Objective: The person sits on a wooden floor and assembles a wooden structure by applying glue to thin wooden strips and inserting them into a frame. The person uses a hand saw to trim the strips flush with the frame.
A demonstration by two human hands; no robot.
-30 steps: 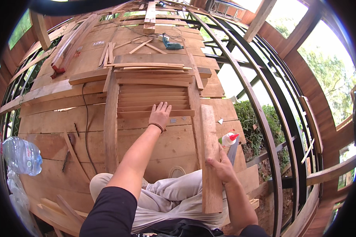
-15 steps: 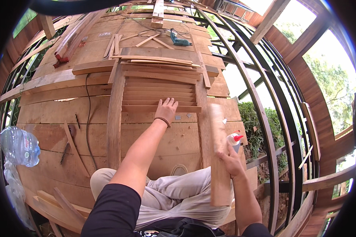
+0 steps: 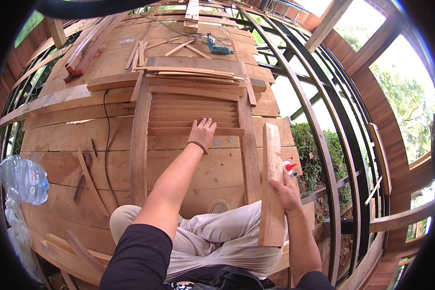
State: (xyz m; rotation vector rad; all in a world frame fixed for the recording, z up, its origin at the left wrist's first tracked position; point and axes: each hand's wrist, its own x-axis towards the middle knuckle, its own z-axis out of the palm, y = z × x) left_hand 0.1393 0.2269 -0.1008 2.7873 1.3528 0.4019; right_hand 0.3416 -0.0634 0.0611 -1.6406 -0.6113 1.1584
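1. At the far left edge, a clear plastic water bottle (image 3: pixel 21 179) is seen lying beside the wooden floor (image 3: pixel 58 159) of planks.
2. A slatted wooden frame (image 3: pixel 193 113) is laid flat on the floor ahead of the seated person, between two long upright rails.
3. The left hand (image 3: pixel 203 133) is stretched forward and laid open, fingers spread, on the lowest slat (image 3: pixel 179 131) of the frame; nothing is gripped by it.
4. A short wooden board (image 3: pixel 271 183) is held roughly upright just right of the frame's right rail, its lower end by the person's knee.
5. The right hand (image 3: pixel 287 192) is closed around the board's right edge near its middle.
6. The board is judged stiff, fairly light and rough-sawn, so splinters are likely; it is best held near the middle, as now, for balance.
7. A small bottle with a red cap (image 3: pixel 289 166) is partly seen just behind the right hand.
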